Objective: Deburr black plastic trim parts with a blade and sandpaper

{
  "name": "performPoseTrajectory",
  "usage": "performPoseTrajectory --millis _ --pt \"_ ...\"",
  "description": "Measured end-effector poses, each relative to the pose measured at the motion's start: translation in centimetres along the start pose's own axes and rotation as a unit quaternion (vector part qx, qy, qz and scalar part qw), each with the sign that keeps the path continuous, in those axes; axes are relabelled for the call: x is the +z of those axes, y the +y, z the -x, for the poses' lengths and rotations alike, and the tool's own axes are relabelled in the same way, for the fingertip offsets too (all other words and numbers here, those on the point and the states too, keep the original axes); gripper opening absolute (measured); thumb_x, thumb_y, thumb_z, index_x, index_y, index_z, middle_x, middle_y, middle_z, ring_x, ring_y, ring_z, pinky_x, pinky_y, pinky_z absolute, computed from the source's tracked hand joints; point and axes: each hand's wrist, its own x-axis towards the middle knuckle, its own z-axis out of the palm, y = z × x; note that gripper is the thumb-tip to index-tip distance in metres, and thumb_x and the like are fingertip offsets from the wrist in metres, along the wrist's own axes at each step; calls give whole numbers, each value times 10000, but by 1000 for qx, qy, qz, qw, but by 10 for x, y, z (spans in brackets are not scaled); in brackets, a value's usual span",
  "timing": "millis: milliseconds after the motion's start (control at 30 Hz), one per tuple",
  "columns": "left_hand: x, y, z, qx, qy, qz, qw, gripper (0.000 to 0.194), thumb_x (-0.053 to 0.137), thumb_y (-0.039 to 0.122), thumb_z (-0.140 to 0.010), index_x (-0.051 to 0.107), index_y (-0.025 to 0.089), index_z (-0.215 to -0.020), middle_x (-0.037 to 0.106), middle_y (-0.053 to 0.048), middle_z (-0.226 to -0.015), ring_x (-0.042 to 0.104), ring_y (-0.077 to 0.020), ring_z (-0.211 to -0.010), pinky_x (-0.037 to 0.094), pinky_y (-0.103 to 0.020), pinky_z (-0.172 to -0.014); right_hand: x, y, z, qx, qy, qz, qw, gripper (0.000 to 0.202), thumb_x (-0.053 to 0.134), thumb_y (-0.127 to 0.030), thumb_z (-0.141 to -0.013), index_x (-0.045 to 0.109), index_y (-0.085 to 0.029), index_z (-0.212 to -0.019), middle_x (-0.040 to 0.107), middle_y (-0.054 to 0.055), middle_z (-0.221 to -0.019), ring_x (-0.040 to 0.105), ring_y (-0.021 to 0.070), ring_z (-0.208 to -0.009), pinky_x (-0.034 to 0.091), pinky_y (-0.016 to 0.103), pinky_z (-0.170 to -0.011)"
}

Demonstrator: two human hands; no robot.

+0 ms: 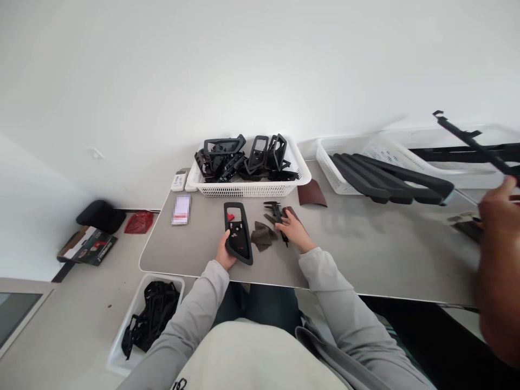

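My left hand [225, 253] grips a black plastic trim frame [239, 246] by its lower left edge, just above the table. The frame has an open upper window, a recessed lower panel and a small red piece [231, 217] near the window. My right hand [297, 232] reaches over a black caliper [275, 208], its thumb and fingers closing around a small brown sandpaper strip [268, 218]. Another brown sandpaper piece [296, 214] lies partly under that hand. Between my hands rest worn, dark sandpaper scraps [262, 238].
Behind stands a white basket [247, 189] of similar black frames, beside a curved brown sheet [312, 193]. A phone-like card [181, 209] lies left. At right, a co-worker's hand [501, 206] holds a long black part near a basket [337, 181]. A bin [114, 355] sits on the floor.
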Motion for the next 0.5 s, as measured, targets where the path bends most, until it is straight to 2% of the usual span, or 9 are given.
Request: performPoseTrajectory --millis 67,133,167,233,333,433,500 --pt "-2 0 -1 3 7 5 1000 400 651 461 -757 680 138 -991 741 -112 -946 633 -308 -1104 443 -460 -1013 0 -7 3 6 15 -1 1000 726 631 -300 -731 435 -92 -1399 620 216 -1223 637 291 -1015 536 422 -800" --pt "-3 0 -2 2 14 8 1000 386 665 445 -755 684 134 -982 739 -109 -928 632 -305 -1102 439 -451 -1022 1 -18 11 4 21 -6 1000 674 629 -381 -746 503 -99 -1346 605 211 -1243 606 299 -1060 519 438 -845" --pt "-3 0 -2 0 18 6 1000 375 670 441 -755 687 134 -970 739 -109 -919 634 -307 -1097 438 -451 -1024 3 -24 18 -2 16 -13 1000 639 607 -425 -766 537 -101 -1313 621 201 -1214 616 288 -1023 524 428 -831" --pt "-2 -1 -2 -4 19 -9 1000 347 680 430 -754 695 137 -937 740 -107 -908 641 -309 -1080 438 -452 -1021 9 -38 32 -12 -23 -35 999 578 550 -486 -812 599 -106 -1245 686 158 -1060 656 225 -808 548 370 -710" --pt "1 -2 1 -17 -6 -55 998 327 708 415 -737 704 137 -908 742 -100 -896 655 -302 -1044 450 -435 -1002 22 -57 51 -25 -95 -64 993 535 546 -496 -822 619 -160 -1232 708 84 -948 549 109 -466 487 279 -462" --pt "4 -4 7 -28 -52 -100 993 372 738 422 -717 705 148 -967 740 -88 -921 660 -289 -1022 470 -411 -964 34 -66 59 -34 -128 -69 989 474 602 -433 -783 648 -154 -1163 694 28 -768 467 87 -376 425 249 -378" --pt "6 -2 9 -15 -76 -120 990 441 740 452 -719 690 172 -1056 732 -83 -986 655 -273 -1026 481 -389 -940 37 -69 60 -43 -119 -65 990 392 566 -376 -797 663 -137 -1093 669 18 -697 498 109 -408 443 254 -398"
